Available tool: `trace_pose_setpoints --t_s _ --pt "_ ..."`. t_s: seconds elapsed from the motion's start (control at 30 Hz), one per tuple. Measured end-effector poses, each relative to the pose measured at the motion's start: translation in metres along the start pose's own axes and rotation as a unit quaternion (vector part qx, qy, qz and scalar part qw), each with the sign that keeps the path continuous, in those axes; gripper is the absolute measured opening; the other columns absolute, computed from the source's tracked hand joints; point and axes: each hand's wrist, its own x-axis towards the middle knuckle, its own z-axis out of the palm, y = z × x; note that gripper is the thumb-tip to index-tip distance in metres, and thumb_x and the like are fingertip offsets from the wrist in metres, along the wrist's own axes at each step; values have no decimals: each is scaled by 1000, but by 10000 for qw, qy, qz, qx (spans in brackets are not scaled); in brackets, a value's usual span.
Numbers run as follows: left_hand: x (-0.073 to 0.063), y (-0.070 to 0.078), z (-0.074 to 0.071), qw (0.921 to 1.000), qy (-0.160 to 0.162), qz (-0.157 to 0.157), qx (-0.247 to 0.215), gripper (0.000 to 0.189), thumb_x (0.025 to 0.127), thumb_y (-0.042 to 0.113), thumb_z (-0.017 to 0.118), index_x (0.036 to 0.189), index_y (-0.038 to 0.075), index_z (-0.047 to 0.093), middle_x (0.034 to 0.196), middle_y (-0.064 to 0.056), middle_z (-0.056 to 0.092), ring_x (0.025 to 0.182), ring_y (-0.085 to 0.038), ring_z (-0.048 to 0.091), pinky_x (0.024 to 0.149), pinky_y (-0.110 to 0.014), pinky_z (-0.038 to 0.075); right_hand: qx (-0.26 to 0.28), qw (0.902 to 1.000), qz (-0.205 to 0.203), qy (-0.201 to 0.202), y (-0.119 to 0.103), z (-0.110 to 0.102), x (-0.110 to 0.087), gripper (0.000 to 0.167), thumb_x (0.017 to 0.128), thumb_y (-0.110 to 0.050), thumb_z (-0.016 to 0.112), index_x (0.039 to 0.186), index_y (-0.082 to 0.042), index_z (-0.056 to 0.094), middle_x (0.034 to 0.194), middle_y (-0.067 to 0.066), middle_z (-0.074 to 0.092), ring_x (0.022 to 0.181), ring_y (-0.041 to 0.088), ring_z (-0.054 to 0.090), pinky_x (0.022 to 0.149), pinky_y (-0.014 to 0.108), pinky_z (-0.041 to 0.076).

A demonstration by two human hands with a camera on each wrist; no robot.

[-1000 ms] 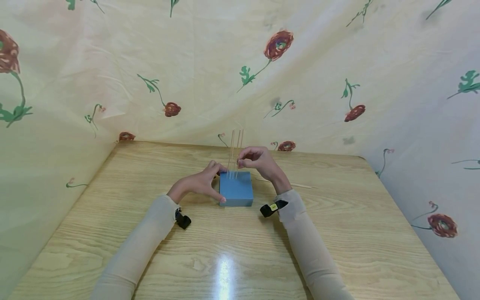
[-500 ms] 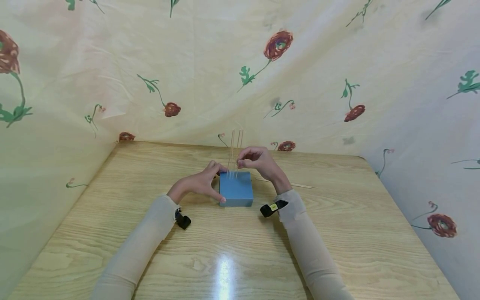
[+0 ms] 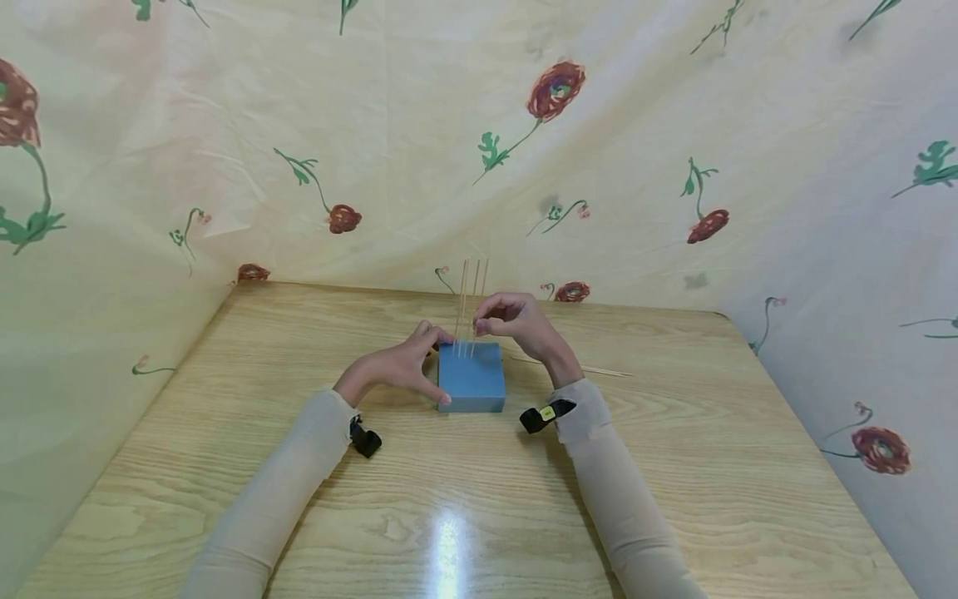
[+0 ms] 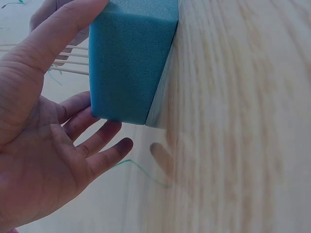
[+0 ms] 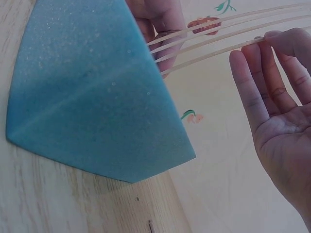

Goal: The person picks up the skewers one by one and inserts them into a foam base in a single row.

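A blue foam block point(image 3: 471, 381) sits on the wooden table with several thin wooden skewers point(image 4: 73, 71) upright in a row near its back left. My left hand point(image 3: 402, 363) grips the block from its left side, thumb at the front corner and fingertips at the back. Over the block's back edge, my right hand point(image 3: 520, 323) pinches the rightmost skewer point(image 5: 214, 55) between thumb and fingertips, partway up its length. In the right wrist view, that skewer's lower end meets the foam. My right fingers cover part of its shaft in the head view.
A few loose skewers point(image 3: 608, 370) lie on the table point(image 3: 674, 466) to the right of the block, partly behind my right wrist. A floral cloth point(image 3: 419, 150) hangs behind the table and along both sides.
The top of the pinched skewer leans slightly farther right than before. Both hands and the foam block stay in nearly the same place.
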Motion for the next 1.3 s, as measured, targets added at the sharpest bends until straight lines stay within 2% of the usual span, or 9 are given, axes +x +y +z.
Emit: trace_pose_setpoints --t_s 0.3,0.4,0.53,0.6,0.67,0.8,0.9,1.03,1.3 --pt "-3 4 -2 9999 52 68 82 95 79 38 89 150 7 34 137 -13 31 134 -32 34 115 -52 34 -124 9999 15 -52 -3 -1 0 18 93 9 64 99 -5 73 94 4 72 87 18 69 84 42 60" --pt "-4 5 -2 9998 86 128 92 94 80 37 89 150 5 35 136 -15 32 134 -33 35 114 -53 34 -186 9998 -51 -88 -4 -2 0 11 93 8 64 103 7 69 94 3 72 88 18 69 84 39 60" --pt "-3 7 -2 9997 111 162 149 94 79 35 89 150 4 35 136 -16 32 134 -34 35 115 -53 34 -228 9997 -71 -27 -8 -6 -2 20 94 6 65 109 19 62 94 2 72 87 17 70 84 35 60" --pt "-2 7 -1 9996 116 174 181 94 79 34 90 150 3 35 136 -16 32 134 -34 36 115 -53 34 -171 9998 -68 32 -11 -8 -2 17 94 7 64 108 16 64 93 1 73 86 16 70 84 34 60" --pt "-1 7 0 9996 117 188 189 93 79 34 90 149 3 36 136 -16 33 134 -34 36 115 -53 34 -75 9999 -59 93 -13 -11 -3 13 95 9 63 106 8 69 93 1 73 85 15 71 84 34 61" --pt "0 7 0 9995 123 187 229 93 79 34 90 149 3 36 137 -16 33 134 -35 36 115 -53 35 -110 9998 20 140 -21 -17 -4 19 95 8 63 104 -4 74 91 0 74 84 15 71 85 32 60" --pt "0 7 0 9995 128 172 242 95 79 34 90 150 3 36 137 -16 33 134 -35 37 115 -53 35 -414 9989 151 135 -28 -21 -7 13 95 3 66 106 0 73 92 1 74 85 15 71 86 34 60" --pt "-1 7 0 9996 114 146 229 96 79 36 90 152 4 35 141 -16 33 136 -35 36 116 -53 35 -850 9958 346 47 -39 -28 -12 16 94 -2 70 108 5 70 96 3 74 87 18 71 86 36 60" --pt "-4 6 -3 9997 53 150 170 98 80 36 89 155 6 34 147 -17 31 140 -38 35 116 -56 35 -1436 9870 624 -367 -49 -52 -28 14 95 -4 70 108 -5 74 100 5 72 90 18 70 84 33 60"
